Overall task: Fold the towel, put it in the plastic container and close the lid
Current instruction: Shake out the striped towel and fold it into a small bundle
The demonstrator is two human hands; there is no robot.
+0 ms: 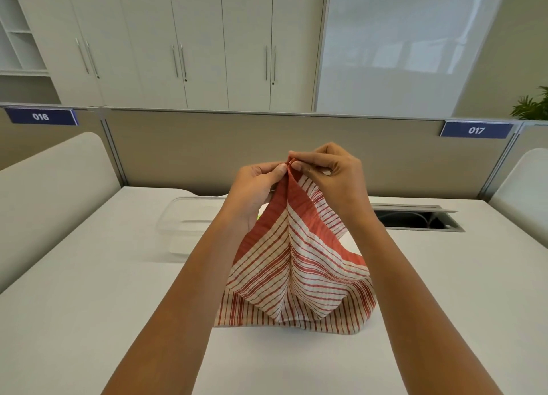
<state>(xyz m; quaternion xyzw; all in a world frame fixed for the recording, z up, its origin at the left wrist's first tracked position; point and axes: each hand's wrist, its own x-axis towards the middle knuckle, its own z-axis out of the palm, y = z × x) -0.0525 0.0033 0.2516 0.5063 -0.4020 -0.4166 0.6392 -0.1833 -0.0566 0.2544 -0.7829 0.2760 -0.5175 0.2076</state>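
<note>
Both forearms reach up from the white table [89,291], left hand [258,187] and right hand [332,172] pinching the red-and-white striped towel [296,270] by its corners, beside the clear plastic container [189,225], under partition labels "016" [40,116] and "017" [476,130]

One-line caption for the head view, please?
Both hands pinch a striped towel above the table, clear container behind.

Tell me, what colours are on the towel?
Red and white stripes, with a solid red band along the edge of the towel. The head view shows it.
</note>
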